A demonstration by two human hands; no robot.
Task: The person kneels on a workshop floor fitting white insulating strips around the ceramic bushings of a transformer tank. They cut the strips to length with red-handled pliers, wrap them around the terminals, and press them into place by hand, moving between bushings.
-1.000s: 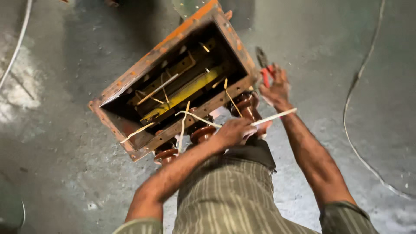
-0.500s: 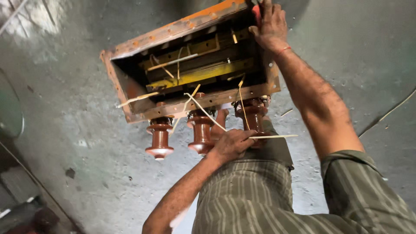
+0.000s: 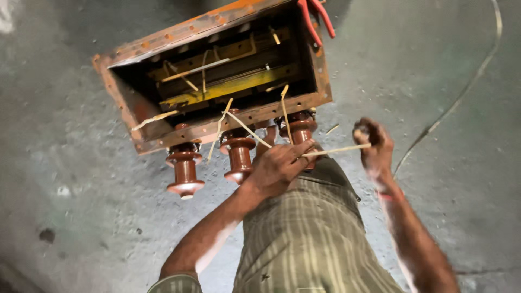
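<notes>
box: rusty orange open-topped metal tank, rough and flaky, on the concrete floor
strip: thin pale strip, stretched between both hands
left hand: fingers pinching the strip beside the glossy brown ribbed ceramic insulators
right hand: fist clenched round the strip's other end

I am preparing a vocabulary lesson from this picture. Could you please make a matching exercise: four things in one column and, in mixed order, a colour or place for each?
Things:
1. pliers
2. insulators
3. left hand
4. metal box

Descriptions:
A. rusty orange rim, open top
B. red handles, lying on the far corner of the box
C. dark brown, ribbed, sticking out from the near side of the box
D. on a pale thin strip, beside the insulators

Pairs: 1-B, 2-C, 3-D, 4-A
</notes>
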